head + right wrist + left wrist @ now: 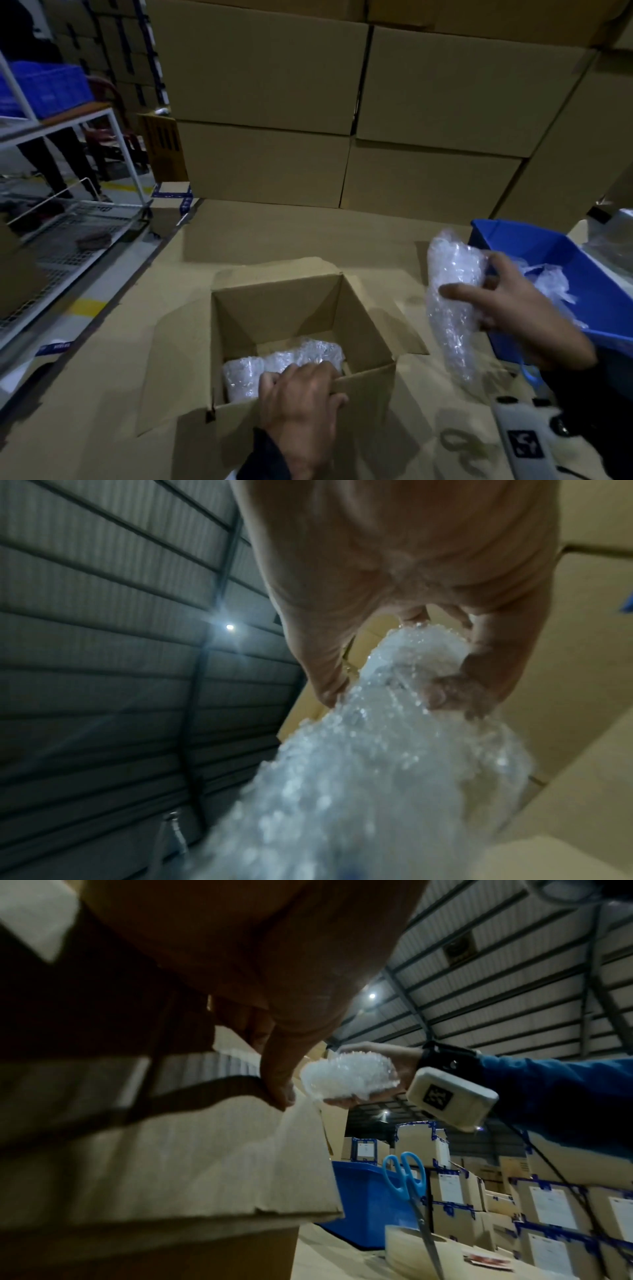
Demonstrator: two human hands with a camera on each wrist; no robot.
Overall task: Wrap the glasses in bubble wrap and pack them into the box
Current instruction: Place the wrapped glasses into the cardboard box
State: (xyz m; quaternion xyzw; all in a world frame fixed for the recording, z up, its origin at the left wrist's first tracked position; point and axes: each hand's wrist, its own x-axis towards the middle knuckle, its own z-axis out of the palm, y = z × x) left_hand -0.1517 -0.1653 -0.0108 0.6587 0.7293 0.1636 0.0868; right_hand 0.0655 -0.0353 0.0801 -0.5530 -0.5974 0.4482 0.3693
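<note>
1. The stacked cartons (428, 102) form a wall behind the cardboard-covered work surface (102, 394).
2. The open box (363, 387) sits on that surface with its flaps folded out; bubble-wrapped bundles (294, 356) already lie side by side on its floor.
3. The blue bin (534, 246) stands to the right of the box, apart from it, with loose bubble wrap (551, 281) inside.
4. The wrapped glass (452, 301) is held in the air between the box and the bin (the glass itself is hidden by the wrap).
5. The right hand (513, 308) grips this bundle, fingers spread and curled round its middle.
6. The left hand (301, 401) holds the box's near wall, fingers curled over the rim, thumb on the outside.
7. Blue-handled scissors (407, 1177) stand in a tape roll (411, 1245) near the bin.
</note>
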